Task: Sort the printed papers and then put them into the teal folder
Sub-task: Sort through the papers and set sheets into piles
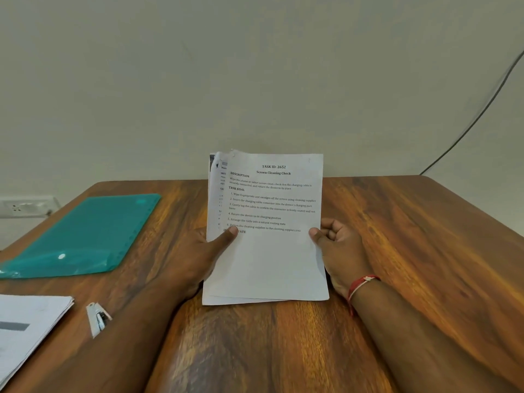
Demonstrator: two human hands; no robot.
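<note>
Wooden table (397,251) against a plain wall (255,66); head view only.

Task item: stack of printed papers (272,256), held upright over the table centre, lower edge resting on the wood. Top sheet reads "TASK ID: 2652, Screen Cleaning Check".

Left hand (198,251): thumb pressed on the front of the top sheet, other fingers behind the stack, hidden. Right hand (337,245): thumb on the right edge, fingers curled at the side; it pinches the stack.

Progress (judgement): sorting stage. Sheet edges fan out at the upper left, so the stack is not squared. Nothing is in the teal folder (85,236), which lies flat and closed at the left, well apart from the hands. Filing is wholly left to do.

Counts:
- folder: 1
- paper groups: 2, the held stack and a second pile (25,321) at the lower left corner
- sheets in the held stack: at least three edges visible; exact number cannot be told
- stapler (97,319): 1, between the second pile and the left forearm
</note>
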